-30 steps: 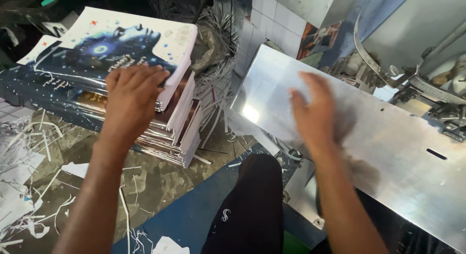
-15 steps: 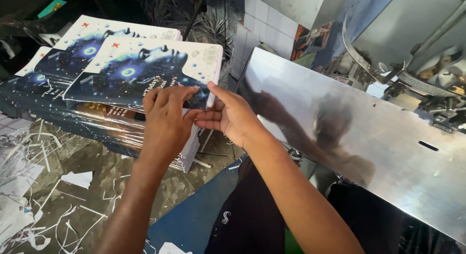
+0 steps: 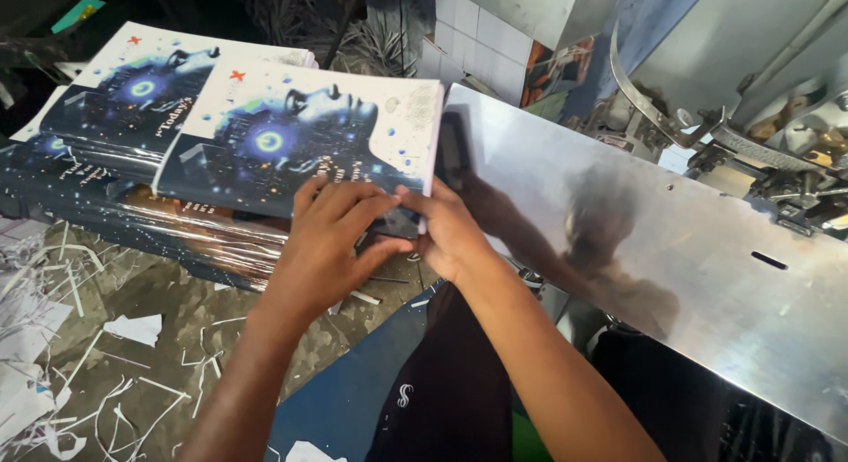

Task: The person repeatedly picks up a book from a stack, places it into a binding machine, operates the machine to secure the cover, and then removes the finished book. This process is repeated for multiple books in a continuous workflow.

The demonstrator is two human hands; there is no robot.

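While you look down at the top bundle of books (image 3: 300, 135), both of your hands are closed on its near edge: your left hand (image 3: 331, 237) lies flat over the dark lower part of the cover with its fingers curled onto the near right corner, and your right hand (image 3: 446, 232) pinches that same corner from the side, thumb on top. The two hands touch each other there (no gap shows between them).

Take the bundle as your landmark. It lies ahead of your hands and up to the left, and its long axis runs from that near right corner away toward the far left. It rests on a lower pile of wrapped books (image 3: 132, 219), and a second bundle with the same blue cover (image 3: 132, 91) sits just beyond it to the left, partly overlapped.

To the right of the bundle, almost touching its right edge, stands the shiny metal plate (image 3: 671, 250) of the machine (image 3: 777, 153); your right hand is the one nearer to it, and the plate mirrors that hand.

Below the bundle, toward you and to the left, paper trimmings (image 3: 53, 338) litter the floor (image 3: 177, 338). Whether your fingertips reach under the bundle cannot be seen.
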